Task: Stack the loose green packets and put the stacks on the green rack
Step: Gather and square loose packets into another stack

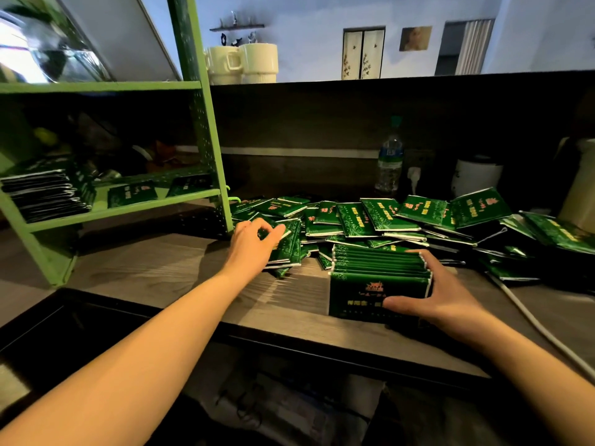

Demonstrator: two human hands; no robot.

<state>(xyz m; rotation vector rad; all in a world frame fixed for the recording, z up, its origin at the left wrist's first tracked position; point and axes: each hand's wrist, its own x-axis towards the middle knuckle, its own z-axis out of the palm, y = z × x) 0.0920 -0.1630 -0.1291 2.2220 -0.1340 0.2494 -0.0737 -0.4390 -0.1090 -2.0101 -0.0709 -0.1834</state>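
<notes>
A heap of loose green packets [386, 217] covers the wooden counter from the middle to the right. My right hand [441, 294] grips a stack of packets [373, 281] standing on edge near the counter's front, thumb on the front face and fingers behind. My left hand [254, 243] reaches to the heap's left end, where its thumb and fingers pinch a single packet [285, 246]. The green rack [206, 149] stands at the left. Its lower shelf carries a pile of stacked packets [45, 194] and two separate packets [132, 194].
A water bottle [390, 162] and a white pot [475, 177] stand behind the heap. A white cable [541, 329] runs along the counter's right side. Cream mugs [244, 62] sit on the ledge above. The rack's post stands close to my left hand.
</notes>
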